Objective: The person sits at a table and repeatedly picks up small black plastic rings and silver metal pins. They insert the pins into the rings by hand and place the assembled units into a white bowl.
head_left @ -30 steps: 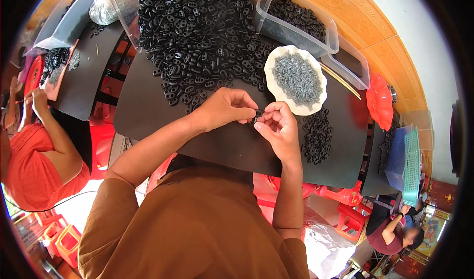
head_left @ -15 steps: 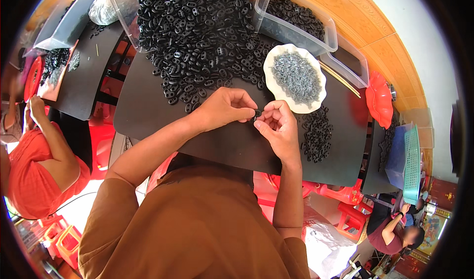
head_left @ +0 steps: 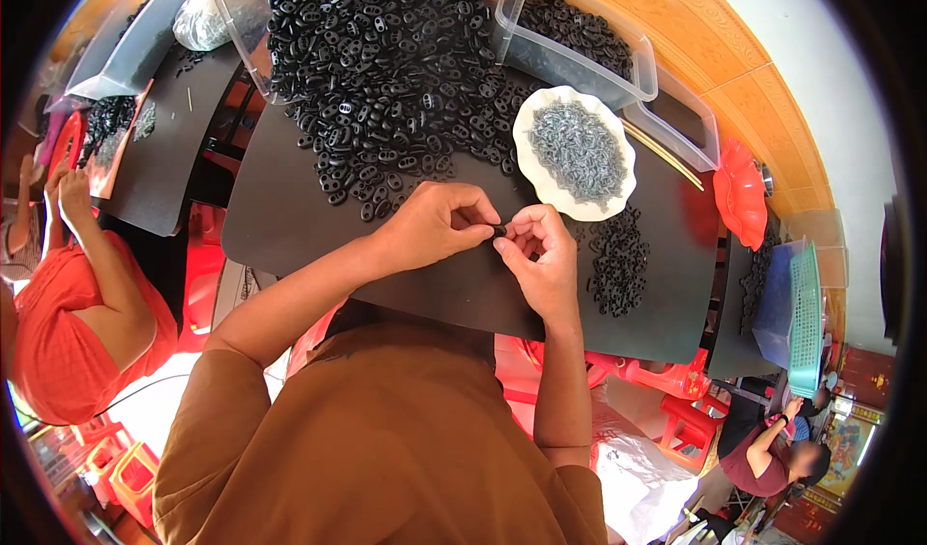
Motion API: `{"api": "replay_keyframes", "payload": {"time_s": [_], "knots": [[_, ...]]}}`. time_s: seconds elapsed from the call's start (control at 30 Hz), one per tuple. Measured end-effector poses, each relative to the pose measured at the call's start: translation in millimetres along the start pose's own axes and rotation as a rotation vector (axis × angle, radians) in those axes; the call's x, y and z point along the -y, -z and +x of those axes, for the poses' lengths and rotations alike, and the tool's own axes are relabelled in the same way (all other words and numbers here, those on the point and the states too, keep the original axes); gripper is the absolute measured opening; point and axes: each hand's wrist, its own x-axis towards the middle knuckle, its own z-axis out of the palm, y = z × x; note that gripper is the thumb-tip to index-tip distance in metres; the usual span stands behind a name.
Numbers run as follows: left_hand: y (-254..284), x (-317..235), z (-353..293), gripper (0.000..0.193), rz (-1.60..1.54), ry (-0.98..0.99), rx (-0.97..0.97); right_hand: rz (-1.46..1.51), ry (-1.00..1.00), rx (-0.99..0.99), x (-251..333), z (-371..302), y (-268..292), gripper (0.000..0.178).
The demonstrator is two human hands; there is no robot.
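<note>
Dark desk [head_left: 290,207] with a broad mound of black two-holed oval pieces [head_left: 386,72].
Right of it is a scalloped white plate [head_left: 522,144] of translucent grey bits [head_left: 577,149]. The left hand [head_left: 430,224] has its grip pinched nearly closed on a small black part [head_left: 499,231], above the desk in front of the mound; the right hand [head_left: 543,267], its fingertips curled close together, is at the part's other side, and I cannot tell if it also holds.

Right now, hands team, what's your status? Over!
Left hand pinching small black piece. Right hand, fingertips close beside it. Scalloped white dish beyond right hand, not blocking.
</note>
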Motion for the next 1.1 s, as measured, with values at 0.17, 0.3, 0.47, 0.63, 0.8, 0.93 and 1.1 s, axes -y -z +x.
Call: {"api": "replay_keyframes", "payload": {"time_s": [0.17,0.3,0.47,0.63,0.8,0.93,1.1], "knots": [[-1,4,-3,0.01,0.204,-0.2,-0.03,-0.216,0.077,-0.061,1,-5,-8,0.022],[-6,10,-4,0.01,0.277,-0.318,-0.084,-0.261,0.141,-0.094,-1,-8,-11,0.02],[-5,12,-4,0.011,0.365,-0.336,-0.089,-0.285,0.175,-0.099,2,-10,-13,0.02],[-3,11,-4,0.012,0.34,-0.333,-0.08,-0.321,0.196,-0.1,2,-11,-14,0.02],[-2,12,-3,0.012,0.337,-0.357,-0.072,-0.336,0.231,-0.1,1,-11,-14,0.018],[-3,13,-3,0.012,0.333,-0.373,-0.075,-0.316,0.215,-0.099,4,-12,-14,0.016],[-2,12,-2,0.013,0.351,-0.388,-0.067,-0.291,0.201,-0.097,5,-13,-12,0.014]]}}
